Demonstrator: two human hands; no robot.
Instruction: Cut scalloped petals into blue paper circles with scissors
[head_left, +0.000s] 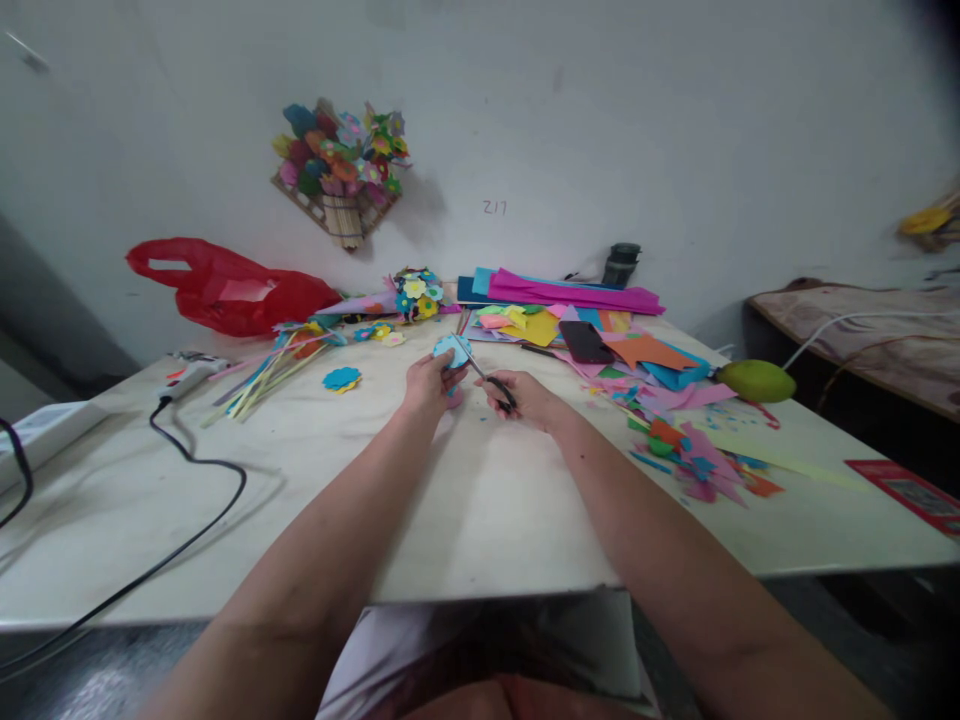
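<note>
Above the middle of the table, my left hand point(429, 384) pinches a light blue paper flower point(451, 349). My right hand point(525, 400) is closed round the dark handles of a pair of scissors point(498, 386). The scissor blades point up and left and meet the edge of the flower; whether they are cutting into it I cannot tell. Something pink point(454, 398) shows just below my left fingers, partly hidden. To the left, blue and yellow paper flower cut-outs point(342, 379) lie stacked on the table.
A glue gun point(193, 377) with a black cord lies left, beside paper strips point(274, 372) and a red plastic bag point(232, 290). Paper scraps point(705, 460), a phone point(586, 342) and a green mango-like fruit point(757, 381) are on the right. Coloured paper sheets point(570, 292) lie at the back.
</note>
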